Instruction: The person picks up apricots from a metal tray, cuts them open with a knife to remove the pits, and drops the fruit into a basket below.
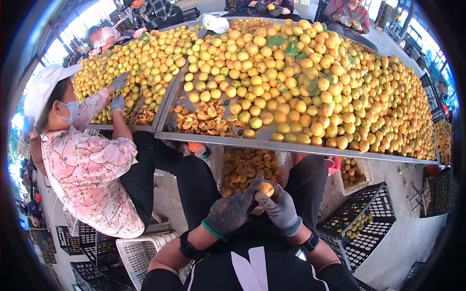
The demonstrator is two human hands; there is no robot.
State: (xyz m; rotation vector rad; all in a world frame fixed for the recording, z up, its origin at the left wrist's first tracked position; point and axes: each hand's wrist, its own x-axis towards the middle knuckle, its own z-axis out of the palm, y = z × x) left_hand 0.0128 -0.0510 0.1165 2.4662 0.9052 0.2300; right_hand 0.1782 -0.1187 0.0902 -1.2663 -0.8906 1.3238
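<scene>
My right hand (282,212), in a light grey glove, is closed around a yellow-orange apricot (266,189) above my lap. My left hand (227,211) wears a darker grey glove with a green cuff. Its fingers are curled, and the thumb side presses against the apricot's left side. Whatever lies inside the left fist is hidden. A thin dark edge or line shows at the fruit's right side, too small to name. Below and beyond my hands, a pale crate (218,167) between my knees holds many split apricots (247,167).
A metal-rimmed table (291,147) bears heaped whole apricots (310,87) and a pile of opened halves (204,119). A co-worker (92,155) sits close on my left; others sit across. Black crates (364,223) stand right, a white crate (141,252) left.
</scene>
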